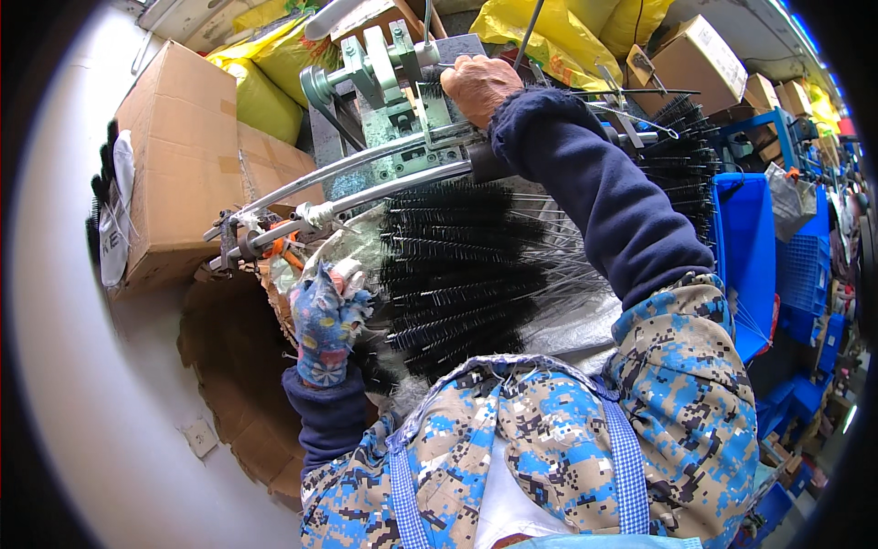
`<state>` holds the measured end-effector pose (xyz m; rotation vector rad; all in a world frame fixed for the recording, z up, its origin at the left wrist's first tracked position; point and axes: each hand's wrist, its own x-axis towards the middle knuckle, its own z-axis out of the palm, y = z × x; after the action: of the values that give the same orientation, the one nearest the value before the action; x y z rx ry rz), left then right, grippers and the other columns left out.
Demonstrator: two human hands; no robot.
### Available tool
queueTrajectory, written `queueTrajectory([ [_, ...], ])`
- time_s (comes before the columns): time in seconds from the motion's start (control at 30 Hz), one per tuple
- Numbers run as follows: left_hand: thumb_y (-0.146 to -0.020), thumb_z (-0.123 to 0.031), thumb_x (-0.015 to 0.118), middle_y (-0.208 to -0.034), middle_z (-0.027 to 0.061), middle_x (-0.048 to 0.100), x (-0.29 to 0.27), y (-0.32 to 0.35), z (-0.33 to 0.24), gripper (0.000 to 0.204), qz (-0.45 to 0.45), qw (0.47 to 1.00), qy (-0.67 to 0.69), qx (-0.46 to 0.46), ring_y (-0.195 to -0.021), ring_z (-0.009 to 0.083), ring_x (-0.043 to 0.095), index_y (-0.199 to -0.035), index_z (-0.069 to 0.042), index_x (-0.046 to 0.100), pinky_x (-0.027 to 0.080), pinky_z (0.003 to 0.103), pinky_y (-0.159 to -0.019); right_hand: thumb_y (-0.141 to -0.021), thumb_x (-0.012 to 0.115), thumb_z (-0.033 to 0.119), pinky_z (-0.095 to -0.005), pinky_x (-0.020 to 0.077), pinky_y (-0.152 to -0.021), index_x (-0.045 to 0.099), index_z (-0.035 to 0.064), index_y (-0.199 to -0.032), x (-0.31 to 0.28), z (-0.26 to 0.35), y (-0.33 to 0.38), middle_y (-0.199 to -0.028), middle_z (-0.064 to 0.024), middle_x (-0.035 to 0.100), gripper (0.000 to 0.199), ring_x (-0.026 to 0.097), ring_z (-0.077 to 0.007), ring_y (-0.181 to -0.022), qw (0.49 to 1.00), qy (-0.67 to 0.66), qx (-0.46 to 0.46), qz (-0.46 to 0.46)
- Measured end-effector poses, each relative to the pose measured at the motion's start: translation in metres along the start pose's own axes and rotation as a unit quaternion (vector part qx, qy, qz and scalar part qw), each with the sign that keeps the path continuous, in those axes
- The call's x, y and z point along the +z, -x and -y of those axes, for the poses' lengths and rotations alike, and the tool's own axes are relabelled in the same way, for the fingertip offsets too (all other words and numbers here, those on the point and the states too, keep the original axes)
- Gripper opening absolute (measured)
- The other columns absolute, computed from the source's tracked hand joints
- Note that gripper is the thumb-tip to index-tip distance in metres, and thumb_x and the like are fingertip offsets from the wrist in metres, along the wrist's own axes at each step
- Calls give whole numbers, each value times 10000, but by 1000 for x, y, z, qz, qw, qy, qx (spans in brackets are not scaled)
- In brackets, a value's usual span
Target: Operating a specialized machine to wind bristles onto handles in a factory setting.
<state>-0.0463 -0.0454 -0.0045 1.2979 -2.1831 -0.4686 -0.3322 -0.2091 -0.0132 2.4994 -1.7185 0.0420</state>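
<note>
My right hand (480,89), bare, reaches across to the far side of a metal bench machine (389,101). Its fingers are curled closed by the machine's head, and what they grip is hidden. Short dark bristles show just below the fingertips. My left hand (325,320) wears a worn blue patterned glove with frayed fingertips. It is held low on the left, fingers bent in, beside a pile of black bristle brushes (462,265); anything inside it cannot be made out. The brushes lie side by side, with their bare wire stems (572,247) pointing right, under my right arm.
Two metal rails (366,188) run in front of the machine. Cardboard boxes (183,146) stand at left beside a white wall. Yellow bags (549,32) lie behind the machine. More black brushes (681,151) and a blue bin (745,265) are on the right.
</note>
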Motion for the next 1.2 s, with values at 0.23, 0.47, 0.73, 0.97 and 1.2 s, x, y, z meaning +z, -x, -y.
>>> queueTrajectory([
  [0.23,-707,-39,643,-762,104,619,-26,-6,-18,270,-45,996,-71,-3,-634,222,602,-970,0,594,473,298,-556,-803,491,65,-369,485,-764,586,12,-932,3,-1,0,-948,-185,583,169,588,-307,-912,1000,4,-8,6],
  [0.47,-802,-37,554,-677,81,529,-80,-4,-54,160,-234,967,82,-58,-486,117,484,-954,11,544,395,231,-460,-803,484,61,-374,483,-763,578,12,-953,3,2,-2,-951,-187,580,184,584,-306,-923,1000,-19,17,2],
  [0.73,-884,-201,431,-503,23,356,-126,-8,-88,326,-391,917,-38,64,-468,109,345,-600,-58,354,291,260,-471,-800,495,70,-373,484,-766,578,8,-935,0,-4,1,-950,-191,581,170,583,-311,-913,1000,-15,21,12],
  [0.97,-877,-195,408,-510,-23,300,-156,3,-92,317,-495,840,191,114,-546,95,306,-578,-122,335,280,255,-574,-796,502,73,-373,488,-757,583,4,-926,2,-3,3,-949,-194,583,168,589,-311,-907,1000,-9,-2,-2],
  [1.2,-899,-244,436,-582,-37,353,-168,16,-56,358,-315,774,547,60,-622,75,279,-551,-178,380,260,227,-608,-788,497,78,-379,477,-748,606,36,-897,15,-4,-8,-920,-159,592,159,593,-280,-889,998,16,-22,-49],
])
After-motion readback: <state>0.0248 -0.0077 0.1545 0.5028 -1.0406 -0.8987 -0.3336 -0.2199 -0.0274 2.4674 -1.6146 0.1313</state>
